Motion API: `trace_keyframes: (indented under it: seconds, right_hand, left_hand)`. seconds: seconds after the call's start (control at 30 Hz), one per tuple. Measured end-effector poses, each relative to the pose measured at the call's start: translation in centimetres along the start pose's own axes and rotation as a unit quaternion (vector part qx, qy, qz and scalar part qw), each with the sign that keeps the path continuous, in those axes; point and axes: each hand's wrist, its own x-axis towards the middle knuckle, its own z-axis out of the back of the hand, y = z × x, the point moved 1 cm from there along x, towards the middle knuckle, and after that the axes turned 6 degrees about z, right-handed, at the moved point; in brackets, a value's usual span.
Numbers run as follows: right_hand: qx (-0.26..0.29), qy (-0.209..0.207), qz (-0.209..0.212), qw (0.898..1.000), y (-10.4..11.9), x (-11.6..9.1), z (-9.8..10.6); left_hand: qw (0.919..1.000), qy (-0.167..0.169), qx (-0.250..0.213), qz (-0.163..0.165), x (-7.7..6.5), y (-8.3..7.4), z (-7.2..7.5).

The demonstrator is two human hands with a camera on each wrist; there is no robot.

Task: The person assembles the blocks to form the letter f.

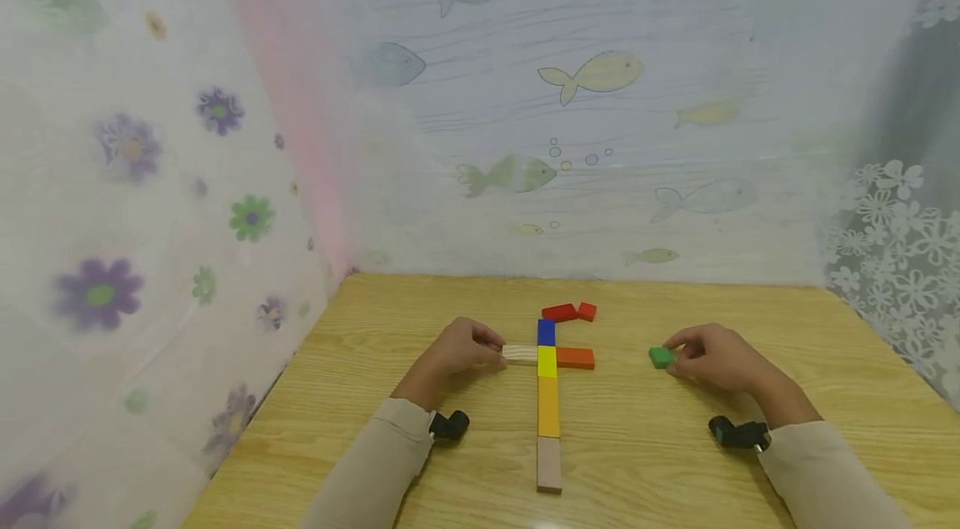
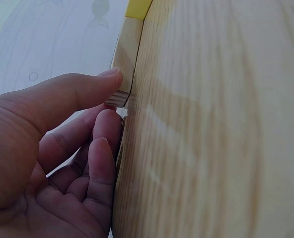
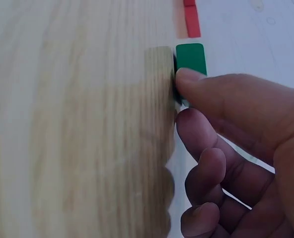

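My left hand (image 1: 463, 346) pinches the outer end of a pale plain wooden block (image 1: 520, 355), thumb on its near side in the left wrist view. That block lies flat, its other end against a yellow block (image 1: 547, 361). A blue block (image 1: 547, 332) lies beyond the yellow one, an orange-red block (image 1: 575, 358) to its right. Toward me run a longer orange-yellow block (image 1: 549, 406) and a brownish block (image 1: 549, 462), forming a cross. Off to the right, my right hand (image 1: 716, 356) holds a small green block (image 3: 190, 57) between thumb and fingers, close over the table.
Behind the cross lie a longer red block (image 1: 558, 312) and a small red block (image 1: 587, 311), end to end. The wooden table (image 1: 420, 471) meets a fish-patterned sheet (image 1: 600, 204) at the back and a flowered sheet (image 1: 165, 221) on the left.
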Motion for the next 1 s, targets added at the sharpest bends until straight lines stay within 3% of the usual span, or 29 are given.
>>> trace_keyframes:
  seconds: [0.43,0.77,1.0]
  right_hand:
    - [0.006,-0.025,-0.035,0.999,0.5,1.3,0.4]
    - [0.007,-0.078,-0.050,0.996,1.0,2.9,-0.1]
    - [0.021,-0.091,-0.069,0.993,1.3,4.0,-0.6]
  left_hand:
    - [0.9999,0.007,-0.008,-0.001,0.3,0.2,-0.1]
    - [1.0000,0.003,-0.008,0.002,0.4,0.2,-0.1]
    - [1.0000,0.002,-0.008,0.004,0.4,0.2,-0.2]
